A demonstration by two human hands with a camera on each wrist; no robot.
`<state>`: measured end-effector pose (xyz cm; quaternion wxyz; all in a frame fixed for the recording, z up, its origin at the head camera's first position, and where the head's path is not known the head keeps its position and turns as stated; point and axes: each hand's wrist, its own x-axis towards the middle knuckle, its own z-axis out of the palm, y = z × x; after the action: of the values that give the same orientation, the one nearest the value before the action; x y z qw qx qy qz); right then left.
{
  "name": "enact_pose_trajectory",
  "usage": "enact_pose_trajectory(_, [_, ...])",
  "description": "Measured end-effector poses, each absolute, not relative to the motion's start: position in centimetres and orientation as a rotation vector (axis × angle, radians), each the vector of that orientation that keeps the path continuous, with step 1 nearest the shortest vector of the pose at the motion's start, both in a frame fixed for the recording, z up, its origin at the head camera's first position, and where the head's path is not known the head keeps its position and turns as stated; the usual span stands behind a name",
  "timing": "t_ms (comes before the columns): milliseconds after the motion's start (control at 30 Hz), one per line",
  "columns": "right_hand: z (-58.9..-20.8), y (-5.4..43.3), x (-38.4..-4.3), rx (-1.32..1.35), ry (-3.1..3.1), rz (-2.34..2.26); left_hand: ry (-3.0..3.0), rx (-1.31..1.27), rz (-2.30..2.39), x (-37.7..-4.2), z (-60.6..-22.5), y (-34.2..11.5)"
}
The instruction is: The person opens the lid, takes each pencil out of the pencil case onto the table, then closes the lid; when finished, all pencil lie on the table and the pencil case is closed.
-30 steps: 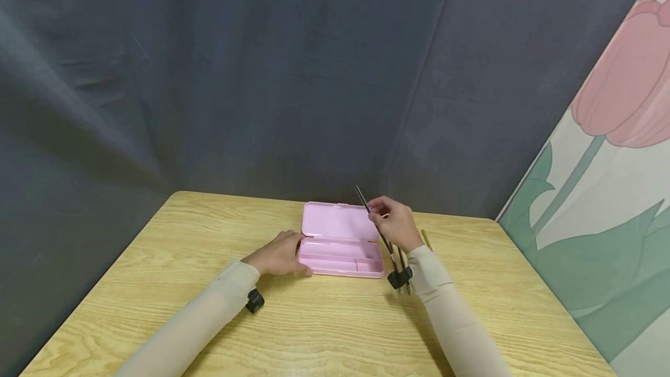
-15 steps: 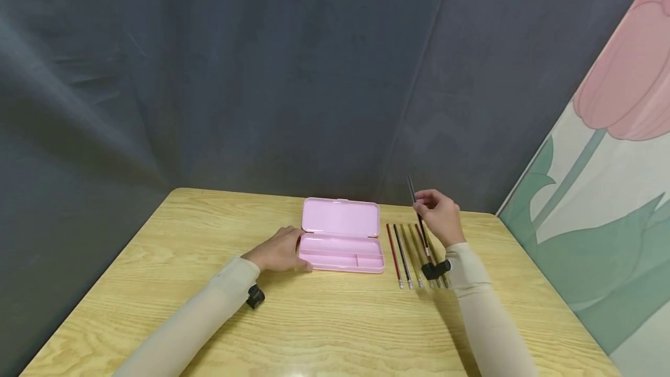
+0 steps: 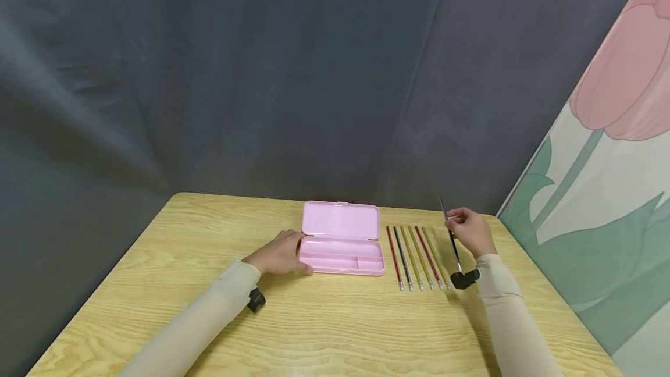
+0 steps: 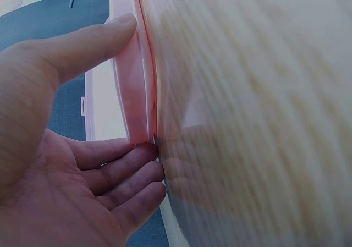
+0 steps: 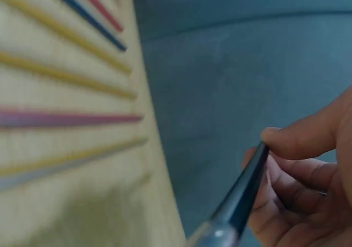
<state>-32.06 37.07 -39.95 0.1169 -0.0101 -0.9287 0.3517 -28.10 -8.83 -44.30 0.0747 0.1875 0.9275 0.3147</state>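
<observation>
An opened pink pencil case (image 3: 341, 219) lies on the table, its lid folded back and its divided tray facing up. My left hand (image 3: 280, 253) holds the case's left end, thumb at the near corner and fingers at the far one; the left wrist view shows the thumb (image 4: 104, 40) against the pink wall. Over to the right, my right hand (image 3: 471, 233) pinches a dark pencil (image 3: 454, 247) between thumb and fingers, tilted above the table with its metal eraser end low. Just left of that hand is a row of pencils, among them a red pencil (image 3: 395, 260) and a blue pencil (image 3: 403, 259).
Several yellow pencils, one of them a yellow pencil (image 3: 419, 258), and a second red pencil (image 3: 429, 256) fill the row, eraser ends toward me. Behind the wooden table (image 3: 324, 330) hangs a dark curtain (image 3: 293, 86). A panel with a tulip print (image 3: 617, 191) stands at the right.
My right hand has carried the dark pencil rightward, from beside the pencil case, across the row, to its right side. The left hand has stayed at the case.
</observation>
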Motion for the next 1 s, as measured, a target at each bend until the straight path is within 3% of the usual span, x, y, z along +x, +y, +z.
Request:
enact_pose_trajectory(400, [-43.5,39.2,-33.3,0.009,-2.975,0.693,2.778,0.542,0.940,-27.9,-44.1,-9.0])
enact_pose_trajectory(1000, [-44.8,38.4,-33.1,0.036,-3.067,0.689,2.785,0.549,0.919,-28.0,-44.2,-8.8])
